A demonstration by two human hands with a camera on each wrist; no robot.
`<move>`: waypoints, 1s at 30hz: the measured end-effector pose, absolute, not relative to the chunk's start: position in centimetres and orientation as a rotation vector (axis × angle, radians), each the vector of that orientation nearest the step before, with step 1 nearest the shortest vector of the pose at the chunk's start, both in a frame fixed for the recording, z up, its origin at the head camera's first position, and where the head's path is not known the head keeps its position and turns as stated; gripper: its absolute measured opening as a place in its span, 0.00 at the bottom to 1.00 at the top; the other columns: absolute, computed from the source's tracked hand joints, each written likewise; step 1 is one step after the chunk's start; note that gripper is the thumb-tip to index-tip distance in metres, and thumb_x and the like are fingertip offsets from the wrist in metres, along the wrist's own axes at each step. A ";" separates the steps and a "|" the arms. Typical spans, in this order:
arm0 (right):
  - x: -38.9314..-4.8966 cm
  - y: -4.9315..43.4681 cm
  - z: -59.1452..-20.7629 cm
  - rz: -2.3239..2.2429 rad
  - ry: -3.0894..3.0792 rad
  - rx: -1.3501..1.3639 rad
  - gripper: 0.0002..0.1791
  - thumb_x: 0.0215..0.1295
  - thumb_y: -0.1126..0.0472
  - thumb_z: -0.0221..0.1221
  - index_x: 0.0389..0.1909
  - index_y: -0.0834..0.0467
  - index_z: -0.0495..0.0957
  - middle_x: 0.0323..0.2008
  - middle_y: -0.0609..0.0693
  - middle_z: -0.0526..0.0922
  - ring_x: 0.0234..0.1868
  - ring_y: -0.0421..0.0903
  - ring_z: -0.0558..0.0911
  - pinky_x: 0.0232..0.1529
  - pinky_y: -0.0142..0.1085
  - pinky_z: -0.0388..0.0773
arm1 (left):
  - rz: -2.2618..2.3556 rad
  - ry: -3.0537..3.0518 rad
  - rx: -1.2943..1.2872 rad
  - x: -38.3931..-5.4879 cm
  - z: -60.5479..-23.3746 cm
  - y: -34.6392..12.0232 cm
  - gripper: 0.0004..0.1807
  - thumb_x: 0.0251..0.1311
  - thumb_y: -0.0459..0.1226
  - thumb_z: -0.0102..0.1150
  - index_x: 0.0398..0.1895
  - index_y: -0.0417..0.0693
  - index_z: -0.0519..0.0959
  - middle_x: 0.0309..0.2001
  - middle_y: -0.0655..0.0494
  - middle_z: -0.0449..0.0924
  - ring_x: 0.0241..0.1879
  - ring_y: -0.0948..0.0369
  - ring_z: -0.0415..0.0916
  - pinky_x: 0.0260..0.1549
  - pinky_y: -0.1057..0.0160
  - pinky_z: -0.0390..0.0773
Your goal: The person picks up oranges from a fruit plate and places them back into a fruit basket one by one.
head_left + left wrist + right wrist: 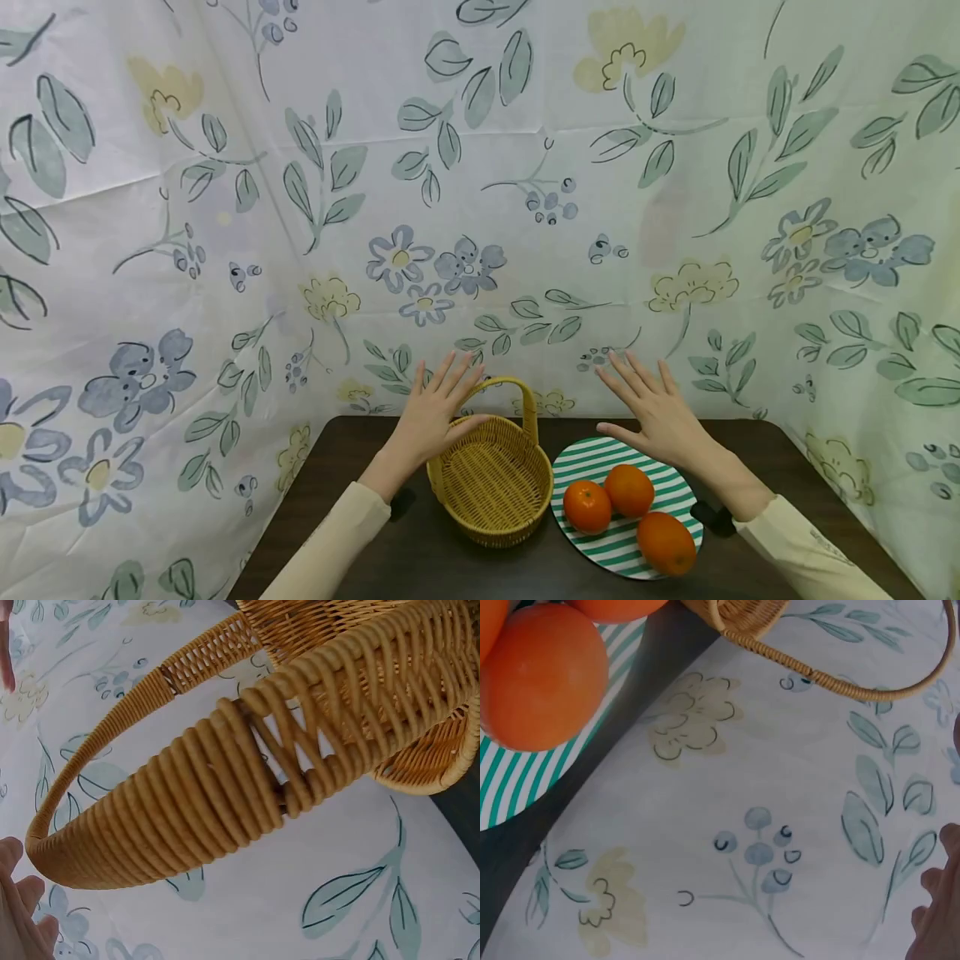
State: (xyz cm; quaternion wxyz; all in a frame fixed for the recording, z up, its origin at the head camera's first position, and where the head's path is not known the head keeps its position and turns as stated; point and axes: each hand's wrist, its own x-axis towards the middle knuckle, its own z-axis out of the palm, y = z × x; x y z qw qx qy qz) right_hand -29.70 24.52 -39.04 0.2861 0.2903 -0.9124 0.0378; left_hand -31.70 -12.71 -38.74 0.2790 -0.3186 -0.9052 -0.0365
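Observation:
Both hands are raised with fingers spread and hold nothing. My left hand point(433, 410) is above the left side of a yellow wicker basket point(495, 479), whose tall arched handle point(172, 802) fills much of the left wrist view. Nothing shows inside the basket. Over the far right part of a round green-and-white striped plate point(600, 557) hovers my right hand point(656, 417). On that plate lie three oranges: one at the left point(587, 507), another behind it point(629, 490), and a third orange point(666, 543) near the front right rim.
The dark brown table point(420, 567) carries the basket and, to its right, the plate. A white cloth with flowers and leaves point(525, 208) hangs behind the table and along both sides. Dark wrist cameras sit under both wrists.

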 end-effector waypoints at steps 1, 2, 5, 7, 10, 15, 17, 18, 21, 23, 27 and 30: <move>-29.7 24.6 -39.2 0.104 -2.436 0.772 0.47 0.54 0.34 0.57 0.72 0.48 0.53 0.72 0.55 0.51 0.74 0.51 0.41 0.68 0.57 0.28 | -0.106 -2.429 -0.850 -31.7 -38.8 -12.8 0.42 0.61 0.62 0.43 0.74 0.64 0.41 0.74 0.60 0.37 0.73 0.56 0.33 0.67 0.40 0.30; -29.6 24.7 -39.4 0.106 -2.433 0.768 0.47 0.54 0.34 0.58 0.72 0.48 0.53 0.72 0.54 0.50 0.74 0.51 0.41 0.68 0.57 0.29 | -0.116 -2.428 -0.847 -31.6 -38.9 -12.8 0.42 0.61 0.62 0.44 0.74 0.63 0.42 0.74 0.60 0.37 0.73 0.56 0.33 0.67 0.40 0.30; -29.4 25.0 -39.8 0.117 -2.429 0.757 0.48 0.54 0.34 0.58 0.72 0.48 0.52 0.73 0.53 0.49 0.74 0.52 0.42 0.68 0.57 0.28 | -0.149 -2.406 -0.839 -31.6 -39.3 -13.0 0.41 0.61 0.62 0.45 0.74 0.61 0.46 0.74 0.58 0.40 0.73 0.54 0.36 0.67 0.40 0.31; -29.2 25.2 -40.2 0.126 -2.426 0.750 0.48 0.54 0.34 0.58 0.72 0.48 0.52 0.73 0.53 0.49 0.73 0.52 0.43 0.69 0.56 0.27 | -0.162 -2.390 -0.831 -31.5 -39.6 -13.1 0.41 0.61 0.63 0.43 0.74 0.60 0.48 0.74 0.58 0.41 0.73 0.54 0.37 0.67 0.40 0.33; -28.8 25.5 -40.8 0.145 -2.432 0.732 0.47 0.54 0.35 0.58 0.72 0.48 0.53 0.72 0.54 0.50 0.73 0.52 0.42 0.69 0.56 0.27 | -0.171 -2.378 -0.805 -31.4 -40.1 -13.3 0.41 0.61 0.66 0.37 0.74 0.61 0.47 0.74 0.57 0.43 0.73 0.54 0.38 0.67 0.40 0.35; -28.4 26.0 -41.5 0.179 -2.460 0.697 0.47 0.55 0.35 0.58 0.72 0.47 0.52 0.73 0.53 0.48 0.74 0.50 0.40 0.69 0.55 0.25 | -0.214 -2.384 -0.762 -31.1 -40.8 -13.6 0.41 0.61 0.67 0.32 0.74 0.62 0.45 0.74 0.59 0.42 0.73 0.56 0.37 0.67 0.40 0.37; -28.3 26.1 -41.8 0.191 -2.468 0.689 0.47 0.55 0.35 0.58 0.72 0.47 0.52 0.73 0.52 0.46 0.74 0.50 0.39 0.69 0.55 0.25 | -0.235 -2.385 -0.746 -31.1 -41.1 -13.7 0.40 0.61 0.66 0.34 0.74 0.63 0.45 0.74 0.60 0.43 0.73 0.56 0.38 0.67 0.40 0.37; -28.3 26.2 -41.9 0.194 -2.471 0.685 0.47 0.55 0.35 0.58 0.72 0.47 0.51 0.73 0.51 0.45 0.74 0.50 0.39 0.69 0.55 0.25 | -0.246 -2.387 -0.739 -31.0 -41.3 -13.8 0.40 0.61 0.66 0.36 0.74 0.63 0.46 0.74 0.60 0.43 0.73 0.56 0.38 0.67 0.41 0.37; -28.1 26.4 -42.2 0.221 -2.478 0.675 0.47 0.55 0.36 0.59 0.72 0.48 0.51 0.74 0.50 0.44 0.74 0.48 0.37 0.69 0.55 0.26 | -0.276 -2.398 -0.713 -30.8 -41.8 -14.0 0.41 0.60 0.64 0.41 0.73 0.63 0.46 0.74 0.60 0.44 0.73 0.56 0.38 0.67 0.41 0.37; -28.0 26.6 -42.4 0.235 -2.481 0.668 0.47 0.55 0.36 0.59 0.72 0.48 0.51 0.73 0.51 0.44 0.74 0.48 0.37 0.69 0.55 0.26 | -0.294 -2.409 -0.695 -30.7 -42.2 -14.1 0.42 0.60 0.63 0.44 0.73 0.63 0.46 0.74 0.60 0.44 0.73 0.56 0.39 0.68 0.42 0.37; -27.7 26.9 -42.9 0.254 -2.485 0.653 0.47 0.55 0.37 0.59 0.72 0.48 0.51 0.73 0.51 0.45 0.74 0.49 0.37 0.68 0.56 0.25 | -0.332 -2.425 -0.663 -30.4 -42.9 -14.3 0.43 0.58 0.63 0.47 0.74 0.63 0.45 0.74 0.61 0.44 0.73 0.55 0.40 0.67 0.40 0.39; -27.5 27.1 -43.2 0.252 -2.482 0.639 0.47 0.55 0.37 0.59 0.72 0.48 0.51 0.73 0.51 0.45 0.74 0.48 0.37 0.68 0.56 0.25 | -0.352 -2.419 -0.655 -30.3 -43.3 -14.4 0.44 0.57 0.63 0.49 0.74 0.63 0.46 0.73 0.60 0.45 0.72 0.55 0.41 0.66 0.39 0.41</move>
